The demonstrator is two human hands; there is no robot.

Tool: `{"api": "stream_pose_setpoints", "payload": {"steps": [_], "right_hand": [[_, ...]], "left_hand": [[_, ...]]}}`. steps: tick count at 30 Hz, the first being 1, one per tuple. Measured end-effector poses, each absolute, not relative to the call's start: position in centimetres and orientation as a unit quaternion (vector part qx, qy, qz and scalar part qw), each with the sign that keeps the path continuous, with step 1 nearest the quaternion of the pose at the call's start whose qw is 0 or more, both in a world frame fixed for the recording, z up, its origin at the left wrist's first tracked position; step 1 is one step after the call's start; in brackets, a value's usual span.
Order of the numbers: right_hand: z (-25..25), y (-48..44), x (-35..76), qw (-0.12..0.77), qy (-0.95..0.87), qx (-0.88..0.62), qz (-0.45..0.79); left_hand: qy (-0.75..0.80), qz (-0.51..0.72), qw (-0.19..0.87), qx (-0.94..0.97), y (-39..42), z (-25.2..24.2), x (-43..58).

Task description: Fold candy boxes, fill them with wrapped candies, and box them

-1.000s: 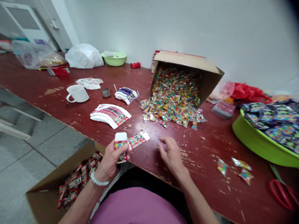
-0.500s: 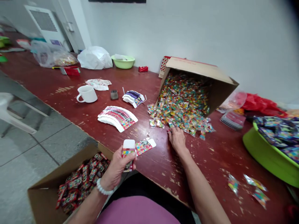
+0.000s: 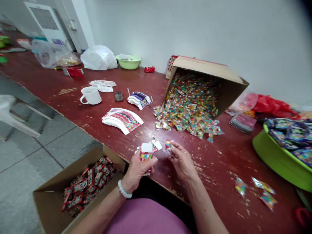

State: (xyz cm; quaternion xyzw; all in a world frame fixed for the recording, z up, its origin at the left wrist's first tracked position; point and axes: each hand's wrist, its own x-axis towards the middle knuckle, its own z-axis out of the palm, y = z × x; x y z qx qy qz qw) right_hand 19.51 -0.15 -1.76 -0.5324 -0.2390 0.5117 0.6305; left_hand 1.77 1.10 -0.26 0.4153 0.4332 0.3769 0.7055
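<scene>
My left hand (image 3: 138, 169) is closed around a small printed candy box (image 3: 146, 157), its white top flap standing up. Pinched in the fingers of my right hand (image 3: 181, 159) is a clear candy packet (image 3: 168, 145) with colourful sweets inside, just right of the box. A flat printed carton (image 3: 157, 146) lies on the table partly behind the box. Beyond my right hand, many candy packets (image 3: 187, 117) spill from a tipped cardboard box (image 3: 231, 87). A fanned stack of flat cartons (image 3: 123, 120) rests ahead of my left hand.
An open cardboard box (image 3: 44, 204) of filled red packs stands below the table edge at left. A white mug (image 3: 90, 95), a purple carton stack (image 3: 139, 99) and a green basin (image 3: 273, 159) of dark packs are on the red table (image 3: 214, 175). Loose packets (image 3: 268, 199) lie at right.
My right hand has come back from the candy pile toward me, now with a packet in its fingers. My left hand has moved right with the candy box, over the flat carton.
</scene>
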Motion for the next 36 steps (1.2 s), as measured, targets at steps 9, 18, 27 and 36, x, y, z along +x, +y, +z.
{"api": "stream_pose_setpoints", "payload": {"steps": [9, 18, 27, 36], "right_hand": [[-0.6, -3.2, 15.3, 0.667, -0.178, -0.427, 0.584], [0.5, -3.4, 17.2, 0.604, -0.25, -0.478, 0.587], [1.9, -3.1, 18.2, 0.629, -0.376, -0.517, 0.442], [1.0, -4.0, 17.5, 0.523, -0.524, -0.58, 0.34]], "left_hand": [[0.434, 0.447, 0.707, 0.335, 0.4, 0.5, 3.9], [0.428, 0.392, 0.7, 0.416, 0.1, 0.3, 2.8], [0.382, 0.328, 0.668, 0.548, -0.2, 0.4, 1.9], [0.354, 0.274, 0.733, 0.512, -1.1, 1.0, 2.3]]}}
